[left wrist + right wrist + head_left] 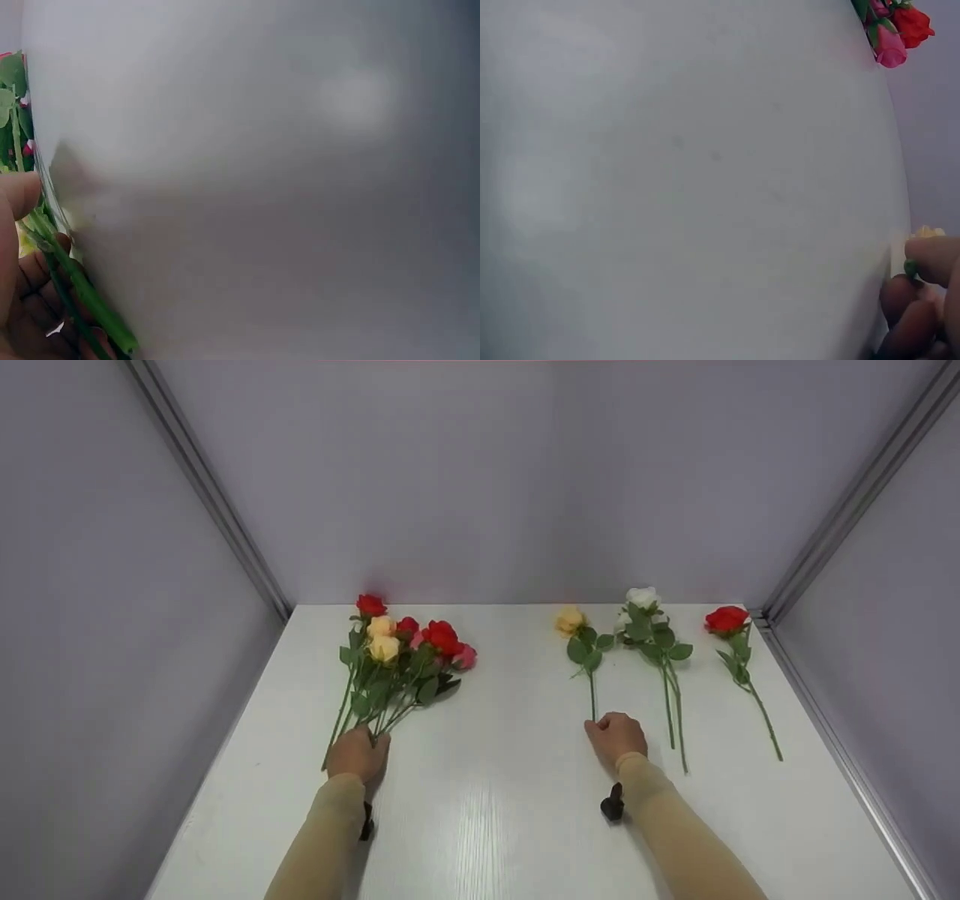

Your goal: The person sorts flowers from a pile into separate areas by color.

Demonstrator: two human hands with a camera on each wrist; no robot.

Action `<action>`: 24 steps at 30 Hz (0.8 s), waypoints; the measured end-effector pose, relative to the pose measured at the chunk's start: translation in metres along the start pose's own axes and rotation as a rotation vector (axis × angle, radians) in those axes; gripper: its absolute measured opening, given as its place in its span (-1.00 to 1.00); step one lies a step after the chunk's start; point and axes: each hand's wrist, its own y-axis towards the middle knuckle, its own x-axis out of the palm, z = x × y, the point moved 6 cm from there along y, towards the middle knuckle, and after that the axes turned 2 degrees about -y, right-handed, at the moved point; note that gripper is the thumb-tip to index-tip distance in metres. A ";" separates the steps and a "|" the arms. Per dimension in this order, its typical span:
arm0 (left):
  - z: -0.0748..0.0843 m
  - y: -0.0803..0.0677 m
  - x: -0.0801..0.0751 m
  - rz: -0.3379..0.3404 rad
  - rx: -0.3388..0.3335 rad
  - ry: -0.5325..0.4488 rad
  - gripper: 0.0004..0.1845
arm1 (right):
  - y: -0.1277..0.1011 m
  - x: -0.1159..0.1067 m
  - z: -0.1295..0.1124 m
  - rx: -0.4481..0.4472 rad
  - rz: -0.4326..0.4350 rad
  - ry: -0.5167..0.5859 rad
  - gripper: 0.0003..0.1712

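Observation:
At the left of the table my left hand (358, 755) holds the stems of a bunch of artificial roses (420, 664) with red, pink and pale yellow blooms. In the left wrist view, green stems (94, 304) run between the thumb and the curled fingers. My right hand (618, 739) pinches the lower stem of a single yellow rose (570, 621), whose bloom points toward the back wall. The green end of this stem (910, 268) shows between thumb and fingers in the right wrist view. How many stems the left hand holds is hard to tell.
To the right of the yellow rose lie white roses (643, 598) with long stems. A red rose (727, 619) lies farther right, near the table's edge. Grey panels (480, 495) enclose the white table (480, 750) at the back and both sides.

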 end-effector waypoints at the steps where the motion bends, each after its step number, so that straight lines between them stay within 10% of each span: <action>1: 0.000 0.000 0.000 -0.008 -0.013 -0.002 -0.60 | 0.001 0.001 -0.001 -0.006 -0.013 -0.021 -0.65; 10: 0.001 0.001 -0.001 -0.076 -0.061 -0.033 -0.51 | 0.005 0.003 -0.011 -0.127 -0.061 -0.169 -0.64; 24: -0.008 0.009 0.008 -0.173 -0.158 -0.081 -0.47 | 0.006 0.005 0.000 -0.147 -0.131 -0.115 -0.66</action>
